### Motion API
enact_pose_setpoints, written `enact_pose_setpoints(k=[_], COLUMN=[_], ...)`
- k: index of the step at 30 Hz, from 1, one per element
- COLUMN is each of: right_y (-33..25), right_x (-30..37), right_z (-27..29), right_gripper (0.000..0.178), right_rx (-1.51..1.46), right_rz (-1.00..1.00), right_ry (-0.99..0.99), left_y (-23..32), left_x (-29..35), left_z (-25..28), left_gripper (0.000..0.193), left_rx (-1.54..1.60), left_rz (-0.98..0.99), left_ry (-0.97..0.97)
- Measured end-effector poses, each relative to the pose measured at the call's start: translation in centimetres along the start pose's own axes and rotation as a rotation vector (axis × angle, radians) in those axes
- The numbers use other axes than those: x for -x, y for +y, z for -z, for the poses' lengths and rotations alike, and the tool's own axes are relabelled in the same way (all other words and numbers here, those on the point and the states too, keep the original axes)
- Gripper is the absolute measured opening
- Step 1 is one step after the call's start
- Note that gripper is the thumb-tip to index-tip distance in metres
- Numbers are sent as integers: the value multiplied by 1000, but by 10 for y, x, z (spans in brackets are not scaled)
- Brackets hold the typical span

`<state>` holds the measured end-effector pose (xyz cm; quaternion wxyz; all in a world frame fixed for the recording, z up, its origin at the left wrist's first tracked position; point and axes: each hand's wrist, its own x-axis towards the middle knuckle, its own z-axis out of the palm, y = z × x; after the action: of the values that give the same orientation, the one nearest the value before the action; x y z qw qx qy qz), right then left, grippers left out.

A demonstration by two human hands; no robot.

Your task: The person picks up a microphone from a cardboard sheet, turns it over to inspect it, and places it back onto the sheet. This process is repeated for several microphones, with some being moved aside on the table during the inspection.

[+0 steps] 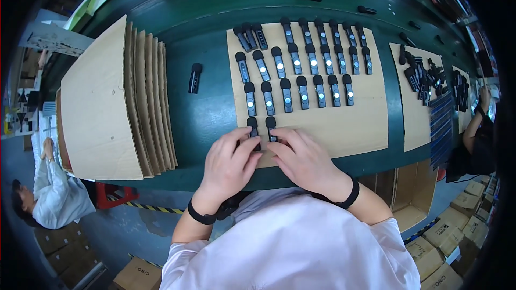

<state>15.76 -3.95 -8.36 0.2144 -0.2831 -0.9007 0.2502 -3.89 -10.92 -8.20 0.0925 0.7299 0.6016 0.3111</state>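
Small black clip-on microphones with foam tops lie in rows on a flat cardboard sheet (333,129); many show a lit white spot. In the nearest row are two of them, side by side. My left hand (228,164) has thumb and fingers closed around the lower part of the left microphone (252,122). On the right one (271,122), my right hand (301,156) pinches the lower end. Both foam tops point away from me, and my fingertips partly cover the bodies. Three microphones (250,36) sit bunched at the sheet's far left corner.
Folded cardboard pieces (102,107) stand at the left, near a lone microphone (194,78) on the green table (199,37). At right, another sheet (414,129) carries piled microphones. Several more lie at the far side. Other people (62,198) work at both sides.
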Motion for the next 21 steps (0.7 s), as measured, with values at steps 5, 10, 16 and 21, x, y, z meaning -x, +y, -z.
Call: enact_pose_setpoints(k=[5,10,16,21], right_y=[5,26,85,164], right_x=[-7,-20,-47,-87], right_z=[39,90,162,207], right_gripper=[33,31,21,18], right_rx=[-106,-65,74,226], right_rz=[36,68,-33,-199], right_ry=[-30,-4,0,-31], left_y=[-3,-20,-34,-43], left_x=[-34,-76,-114,-140], left_z=[29,38,38,51], left_gripper=[31,25,21,19], left_rx=[7,36,136,130], left_rz=[5,45,228,298], left_ry=[119,269,236,221])
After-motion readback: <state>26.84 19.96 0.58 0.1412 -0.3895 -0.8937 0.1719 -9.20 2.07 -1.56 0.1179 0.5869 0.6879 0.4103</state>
